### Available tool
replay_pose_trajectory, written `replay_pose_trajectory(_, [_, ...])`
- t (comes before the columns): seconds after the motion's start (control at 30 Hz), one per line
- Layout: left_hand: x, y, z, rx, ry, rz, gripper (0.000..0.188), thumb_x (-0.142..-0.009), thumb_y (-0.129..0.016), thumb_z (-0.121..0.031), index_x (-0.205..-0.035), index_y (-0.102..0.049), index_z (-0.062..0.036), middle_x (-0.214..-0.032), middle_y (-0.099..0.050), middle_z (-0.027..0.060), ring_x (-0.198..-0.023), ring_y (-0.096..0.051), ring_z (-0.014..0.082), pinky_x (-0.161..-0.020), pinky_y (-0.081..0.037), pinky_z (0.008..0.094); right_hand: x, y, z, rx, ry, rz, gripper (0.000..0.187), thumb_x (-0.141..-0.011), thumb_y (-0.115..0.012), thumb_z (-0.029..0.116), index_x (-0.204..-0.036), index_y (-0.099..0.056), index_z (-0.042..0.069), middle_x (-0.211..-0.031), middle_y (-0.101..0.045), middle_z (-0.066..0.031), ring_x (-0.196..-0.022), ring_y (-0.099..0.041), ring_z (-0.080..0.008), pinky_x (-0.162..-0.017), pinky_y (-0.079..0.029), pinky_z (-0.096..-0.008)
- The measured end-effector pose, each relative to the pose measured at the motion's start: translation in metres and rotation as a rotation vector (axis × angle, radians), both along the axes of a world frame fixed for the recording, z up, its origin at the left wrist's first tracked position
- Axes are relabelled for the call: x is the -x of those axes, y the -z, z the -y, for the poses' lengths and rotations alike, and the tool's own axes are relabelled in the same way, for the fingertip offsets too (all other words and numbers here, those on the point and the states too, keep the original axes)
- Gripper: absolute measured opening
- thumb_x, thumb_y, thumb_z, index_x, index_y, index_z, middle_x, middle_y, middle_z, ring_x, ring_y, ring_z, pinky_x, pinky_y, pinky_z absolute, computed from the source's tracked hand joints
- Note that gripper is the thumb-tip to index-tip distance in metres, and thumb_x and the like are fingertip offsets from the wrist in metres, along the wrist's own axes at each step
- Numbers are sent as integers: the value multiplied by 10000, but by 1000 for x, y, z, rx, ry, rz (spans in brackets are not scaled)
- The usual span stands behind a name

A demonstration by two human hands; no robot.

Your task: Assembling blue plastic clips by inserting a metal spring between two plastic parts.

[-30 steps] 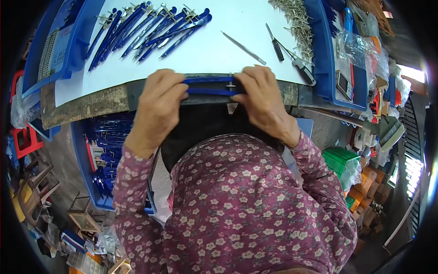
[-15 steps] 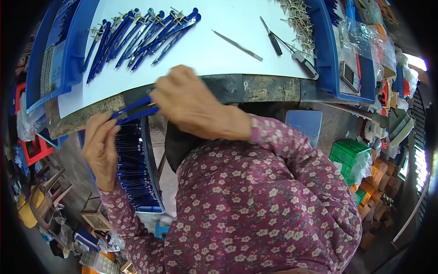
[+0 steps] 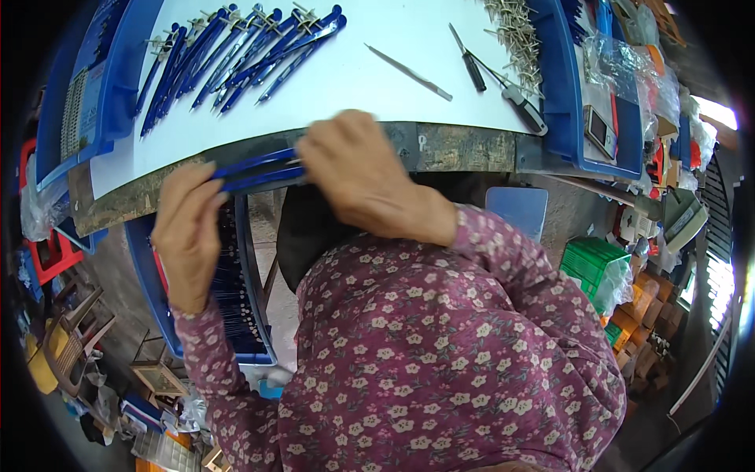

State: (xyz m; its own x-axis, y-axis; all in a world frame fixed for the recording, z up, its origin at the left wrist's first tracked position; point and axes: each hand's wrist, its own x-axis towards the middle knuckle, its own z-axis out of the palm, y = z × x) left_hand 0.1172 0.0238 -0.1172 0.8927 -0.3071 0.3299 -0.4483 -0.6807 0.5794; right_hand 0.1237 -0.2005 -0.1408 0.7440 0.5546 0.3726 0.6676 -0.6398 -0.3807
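Between my two hands, just in front of the table edge, is a blue drawing compass [image 3: 258, 167], its two long legs lying nearly level and slightly apart. My left hand [image 3: 187, 228] pinches one end with its fingertips. The other end is inside the closed fingers of my right hand [image 3: 362, 177], which hide it and are a little blurred. Beyond my hands, on the white tabletop [image 3: 377, 102], lies a row of several similar blue compasses [image 3: 244, 59] with metal cross-pieces near their heads.
Slim metal tweezers [image 3: 409, 72], a black-handled screwdriver [image 3: 473, 71] and a grey-handled tool [image 3: 524, 112] lie at the right. Behind them is a heap of small metal parts [image 3: 515, 47]. Blue bins [image 3: 562, 86] flank the tabletop. Below my left hand hangs a blue tray [image 3: 255, 358] of blue parts.
Both hands have shifted right with the compass, my right hand a bit upward too. The compass now lies more level and shows more of its length between my hands.
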Motion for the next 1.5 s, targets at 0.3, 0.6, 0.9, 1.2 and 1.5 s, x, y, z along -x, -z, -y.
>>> replay_pose_trajectory(0.3, [14, -8, -9, 24, -20, -33, 184, -689, -609, 119, -856, -610, 42, -961, -606, 118, -944, -561, 262, -830, -438, 328, -1, 3, -3, -60, -62, 23, 304, -676, -626, 101, -944, -519, 4, -861, -478, -101, -801, -452, -242, -744, -358, -374])
replay_pose_trajectory(0.6, [-15, 8, 43, 219, 175, -147, 244, -663, -603, 120, -879, -622, 9, -935, -584, 101, -863, -565, 230, -696, -469, 293, 15, -7, 54, -30, 116, -67, 428, -627, -703, 39, -1015, -524, 13, -969, -514, -118, -848, -479, -274, -752, -382, -367])
replay_pose_trajectory(0.9, [-12, 5, 29, 187, 70, -142, 270, -665, -603, 111, -902, -634, -14, -906, -597, 94, -862, -574, 208, -711, -462, 270, 9, -2, 35, -96, 73, -48, 439, -600, -708, 17, -1003, -535, 0, -955, -507, -115, -809, -478, -264, -712, -378, -361])
replay_pose_trajectory(1.2, [-7, -7, -4, 156, -53, -147, 261, -679, -591, 108, -909, -638, -7, -922, -606, 92, -887, -569, 195, -755, -446, 259, -3, 3, -9, -162, 13, -28, 390, -595, -701, 24, -949, -539, 13, -892, -496, -86, -784, -458, -245, -706, -358, -353])
replay_pose_trajectory(1.5, [-1, -11, -21, 146, -89, -192, 320, -681, -544, 121, -965, -624, -4, -968, -581, 90, -894, -559, 210, -765, -442, 273, -11, 8, -38, -151, 3, 31, 308, -619, -684, 41, -885, -529, 28, -846, -478, -76, -767, -450, -238, -700, -342, -354])
